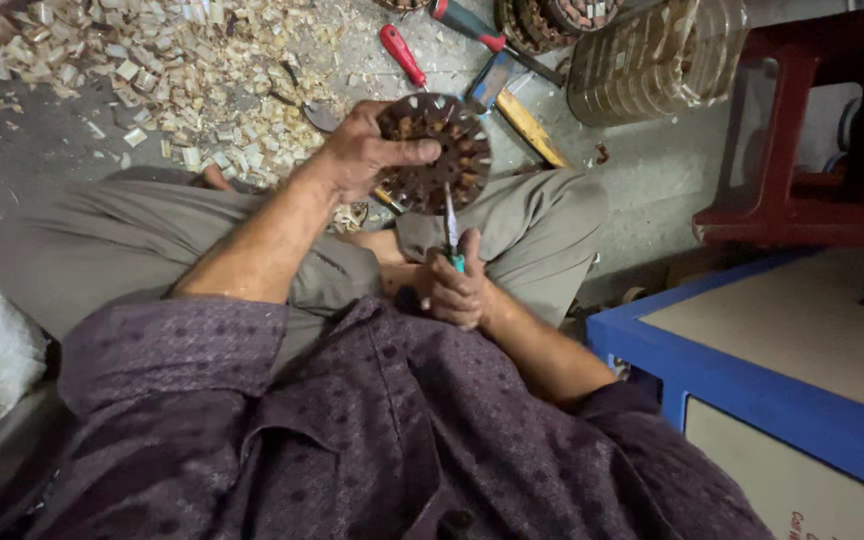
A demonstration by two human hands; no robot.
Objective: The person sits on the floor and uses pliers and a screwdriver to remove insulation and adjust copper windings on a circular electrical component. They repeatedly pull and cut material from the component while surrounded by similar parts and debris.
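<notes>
My left hand (362, 152) grips a round dark motor stator (440, 160) with copper windings in its slots, held tilted above my crossed legs. My right hand (455, 287) is shut on a small tool with a teal handle (457, 262); its thin metal blade (449, 215) points up and touches the lower edge of the stator. I sit on the floor in grey trousers and a purple patterned shirt.
Pale wood or paper chips (182, 70) cover the floor ahead. A red-handled screwdriver (403, 55), a second red-and-green tool (472, 25) and a yellow strip (532, 130) lie nearby. A coiled clear stack (652, 60), a red stool (802, 130) and a blue-edged cabinet (752, 390) stand right.
</notes>
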